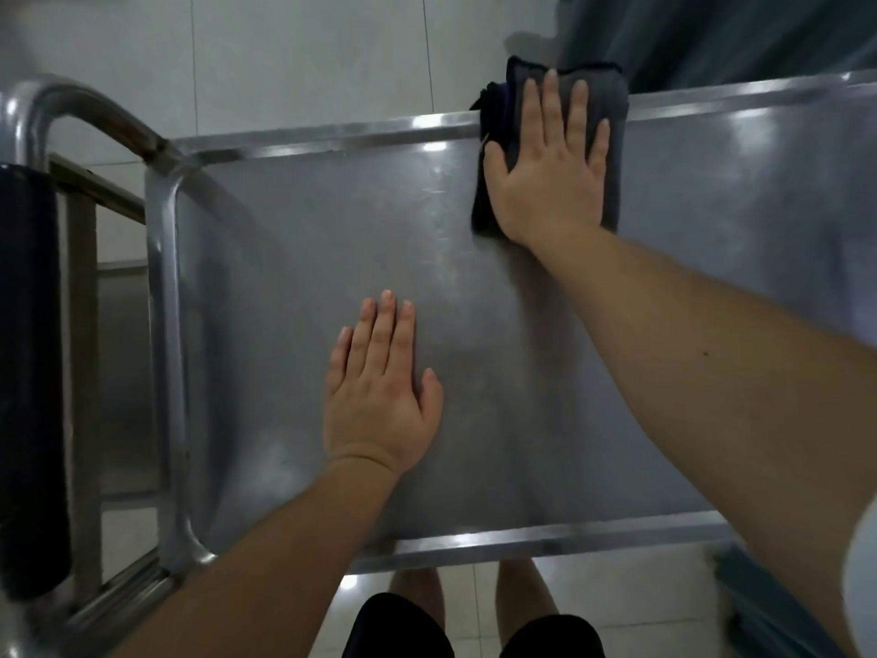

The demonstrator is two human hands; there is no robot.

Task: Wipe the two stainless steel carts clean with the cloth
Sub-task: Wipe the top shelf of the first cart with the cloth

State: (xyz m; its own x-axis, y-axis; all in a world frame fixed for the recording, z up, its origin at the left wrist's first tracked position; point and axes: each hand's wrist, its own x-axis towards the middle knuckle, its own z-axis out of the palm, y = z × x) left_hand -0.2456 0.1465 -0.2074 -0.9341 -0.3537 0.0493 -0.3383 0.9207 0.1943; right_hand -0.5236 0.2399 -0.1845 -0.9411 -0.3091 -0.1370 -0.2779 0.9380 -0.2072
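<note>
On the flat top shelf of the brushed stainless steel cart (308, 239), a folded dark grey cloth (612, 102) with a darker stitched edge lies at the far rim, its long axis running from the person toward the far side, with the far end lapping over the raised rim. The right hand (550, 173) presses flat on the cloth, fingers straight and slightly spread, thumb out to the left, pointing away from the person. The left hand (379, 396) rests palm down on the bare steel nearer the person, fingers straight and close together, holding nothing, well apart from the cloth. The shelf's long axis runs left to right across the view, bordered by shiny raised rims with rounded corners on the left; a curved tubular steel handle (71, 106) rises at the left end. A black padded object (28, 372) stands at the far left. The steel shows faint streaks and bright reflections. Pale floor tiles (308, 54) lie beyond the cart, a grey-blue curtain (735, 35) hangs at upper right, and black shorts (398, 629) show below.
</note>
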